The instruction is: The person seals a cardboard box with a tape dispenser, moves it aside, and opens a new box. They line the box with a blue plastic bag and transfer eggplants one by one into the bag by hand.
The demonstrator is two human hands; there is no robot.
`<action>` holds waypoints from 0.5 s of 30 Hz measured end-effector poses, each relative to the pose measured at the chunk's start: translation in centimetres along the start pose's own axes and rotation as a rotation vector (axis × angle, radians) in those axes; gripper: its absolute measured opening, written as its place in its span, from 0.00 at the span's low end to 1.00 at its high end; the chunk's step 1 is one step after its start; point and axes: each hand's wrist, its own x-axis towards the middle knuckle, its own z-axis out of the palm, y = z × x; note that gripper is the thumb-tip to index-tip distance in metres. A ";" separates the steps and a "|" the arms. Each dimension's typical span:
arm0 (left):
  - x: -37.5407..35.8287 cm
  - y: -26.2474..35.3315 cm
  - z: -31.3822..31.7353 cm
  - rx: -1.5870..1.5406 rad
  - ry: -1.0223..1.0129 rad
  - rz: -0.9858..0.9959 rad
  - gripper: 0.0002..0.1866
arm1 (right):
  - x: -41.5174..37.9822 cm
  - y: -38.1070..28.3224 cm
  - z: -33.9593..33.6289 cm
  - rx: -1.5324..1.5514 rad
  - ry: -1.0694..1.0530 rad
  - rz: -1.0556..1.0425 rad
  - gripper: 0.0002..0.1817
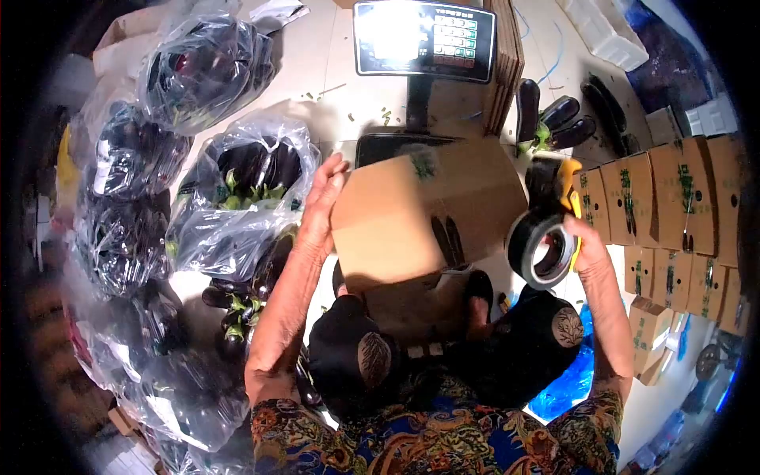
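A closed cardboard box (388, 222) with a printed eggplant picture stands in front of me, tilted, by the black platform of a scale (376, 149). My left hand (323, 202) lies along the box's left side, its fingers extended and nothing gripped. On the right, my right hand (584, 241) is wrapped round the yellow handle of a tape dispenser (571, 198). The dispenser carries a large roll of black tape (541, 250) and is just off the box's right side. Part of the right hand's fingers is hidden behind the dispenser.
Clear bags of eggplants (237, 182) crowd the left side. The scale's lit display (424, 39) is at the top, beside flat cardboard sheets (503, 71). Loose eggplants (560, 112) lie at the upper right. Printed cartons (673, 190) are stacked at the right.
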 end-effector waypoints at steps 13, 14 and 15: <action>5.1 -0.2 2.7 0.551 -0.173 0.268 0.21 | -2.3 -2.1 5.0 -0.728 0.102 0.251 0.54; 5.1 0.0 2.6 0.632 -0.107 0.285 0.20 | -2.3 -2.4 5.8 -0.839 0.120 0.260 0.52; 5.2 0.1 2.6 0.714 -0.039 0.303 0.18 | -2.4 -2.8 7.0 -0.949 0.137 0.269 0.51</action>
